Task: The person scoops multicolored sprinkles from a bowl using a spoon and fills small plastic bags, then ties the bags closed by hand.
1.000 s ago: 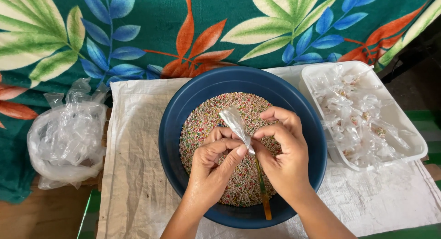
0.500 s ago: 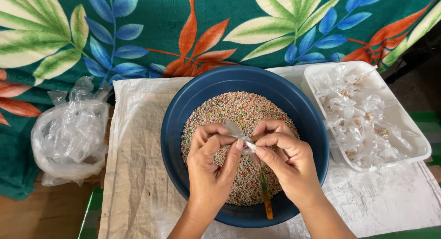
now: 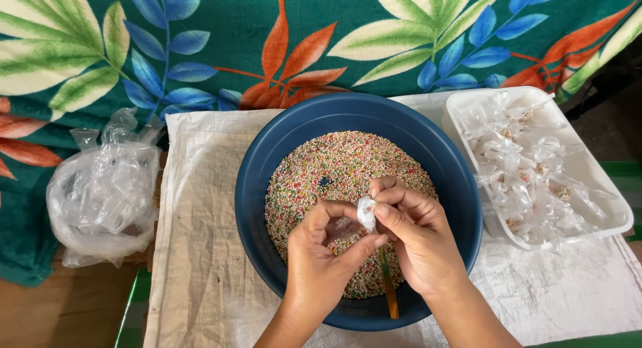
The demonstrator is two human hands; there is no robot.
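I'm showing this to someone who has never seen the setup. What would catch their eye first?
Probably the big dark blue bowl in the middle, filled with tiny multicoloured beads. Right over it, the left hand and right hand pinch a small clear plastic packet between them. Behind everything lies a bright teal cloth with large leaf prints, and a white tray of filled packets sits at the right.

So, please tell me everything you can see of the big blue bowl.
The blue bowl is round, deep and dark, and looks like plastic. It stands upright on a pale woven cloth, beside a white tray. Tiny multicoloured beads cover its bottom. A thin orange stick leans inside near the front rim. The left hand and the right hand are above it, pinching a small clear bag.
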